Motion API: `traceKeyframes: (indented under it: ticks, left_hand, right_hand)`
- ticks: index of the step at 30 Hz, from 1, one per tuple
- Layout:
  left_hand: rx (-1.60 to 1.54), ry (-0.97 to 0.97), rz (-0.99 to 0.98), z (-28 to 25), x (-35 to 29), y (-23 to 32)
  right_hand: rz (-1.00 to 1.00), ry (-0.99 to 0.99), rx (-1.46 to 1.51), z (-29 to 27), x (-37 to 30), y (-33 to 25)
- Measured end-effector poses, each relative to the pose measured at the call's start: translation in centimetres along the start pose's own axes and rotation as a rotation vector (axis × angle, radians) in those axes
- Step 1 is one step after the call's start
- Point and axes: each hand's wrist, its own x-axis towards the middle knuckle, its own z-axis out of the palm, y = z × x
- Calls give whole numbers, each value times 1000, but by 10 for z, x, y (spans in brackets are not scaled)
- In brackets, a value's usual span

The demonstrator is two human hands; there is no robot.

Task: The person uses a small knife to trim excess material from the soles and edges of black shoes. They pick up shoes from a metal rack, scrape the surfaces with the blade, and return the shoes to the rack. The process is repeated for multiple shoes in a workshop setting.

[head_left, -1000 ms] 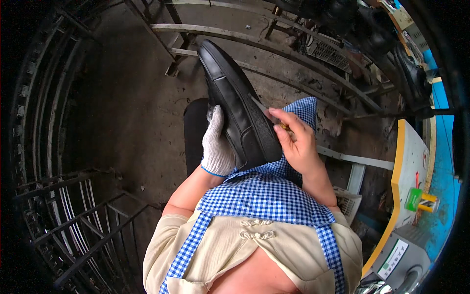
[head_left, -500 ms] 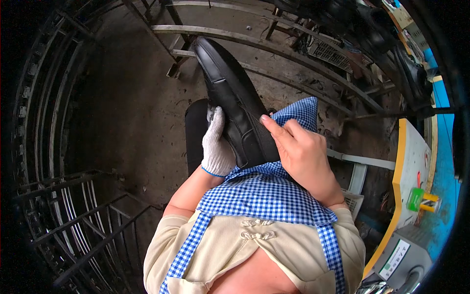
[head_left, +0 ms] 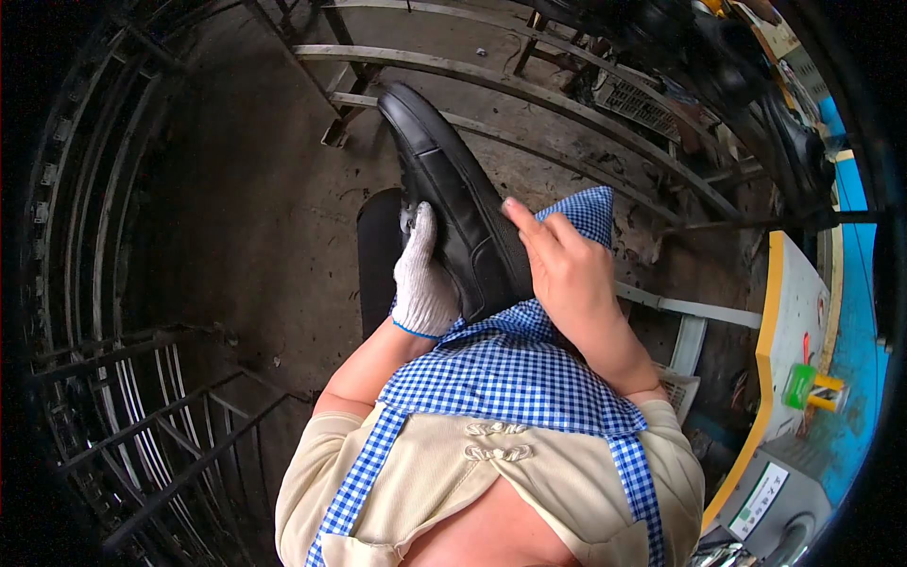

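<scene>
the gloved left hand (head_left: 425,282) is closed round the left side of the black shoe (head_left: 453,203) — toe pointing away beyond the grip, heel toward the checked apron (head_left: 510,369) — presumably to steady it. the bare right hand (head_left: 573,271) is curled at the sole edge (head_left: 511,255), right of that grip; whether it pinches anything is hidden. low and well to its right, a grey casing (head_left: 795,460) bears a white label (head_left: 759,510) with dark characters.

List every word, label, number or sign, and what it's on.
White-and-green label on the grey casing: dark characters, not copied here.
Green-and-yellow cylinder: markings too small to read.
White panel: small mark, too blurred to read.
Black shoe: no lettering visible.
</scene>
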Motion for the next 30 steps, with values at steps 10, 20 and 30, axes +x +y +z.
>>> traceKeyframes:
  ticks: [10, 20, 30]
  left_hand:
    - [169, 55, 92, 13, -9, 11]
    - [1176, -325, 118, 47, -32, 41]
    - [970, -318, 520, 46, -42, 38]
  right_hand:
    - [174, -179, 765, 35, -24, 54]
    - [438, -180, 1527, 100, -43, 54]
    - [131, 140, 1888, -32, 78, 46]
